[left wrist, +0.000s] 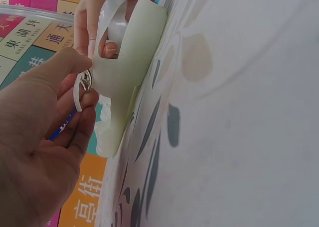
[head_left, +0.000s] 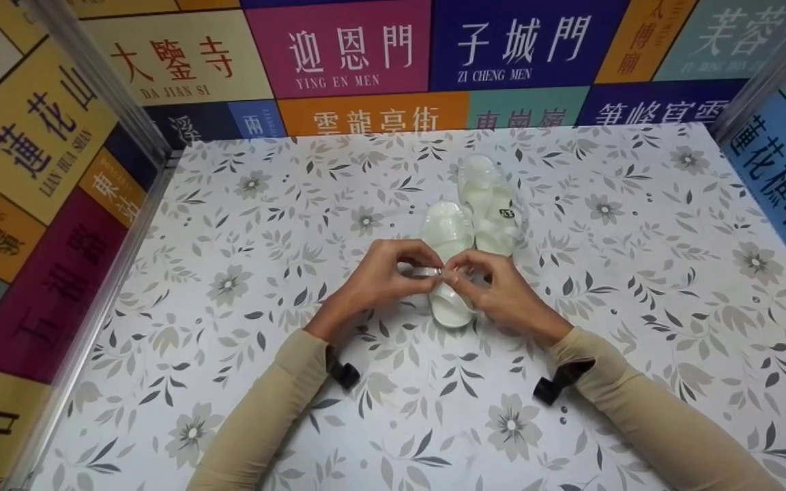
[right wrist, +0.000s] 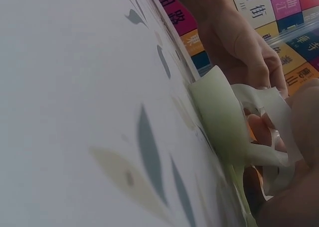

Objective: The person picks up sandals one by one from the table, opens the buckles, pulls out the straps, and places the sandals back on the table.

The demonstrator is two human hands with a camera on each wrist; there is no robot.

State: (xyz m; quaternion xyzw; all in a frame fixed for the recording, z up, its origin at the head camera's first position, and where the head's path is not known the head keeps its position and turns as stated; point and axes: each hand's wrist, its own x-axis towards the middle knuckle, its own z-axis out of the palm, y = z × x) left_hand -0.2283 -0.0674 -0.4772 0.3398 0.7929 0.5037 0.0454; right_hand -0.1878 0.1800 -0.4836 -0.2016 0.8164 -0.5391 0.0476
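Two translucent white jelly sandals lie on the flowered table cover. The near sandal (head_left: 449, 235) points away from me, and the far sandal (head_left: 490, 204) lies just right of it. My left hand (head_left: 417, 269) and right hand (head_left: 461, 273) meet over the near sandal's heel end, and each pinches its thin strap (head_left: 432, 271). In the left wrist view my thumb and forefinger pinch the strap end at a small metal buckle (left wrist: 85, 80) beside the sandal (left wrist: 129, 62). The right wrist view shows the sandal's sole (right wrist: 219, 117), the strap (right wrist: 271, 105) and the left hand (right wrist: 244, 43) behind it.
The table cover (head_left: 229, 286) is white with grey flowers and leaves. Colourful sign panels (head_left: 338, 51) wall it in at the back, left and right. Metal posts (head_left: 99, 82) stand at the back corners. Beige sleeves cover both forearms.
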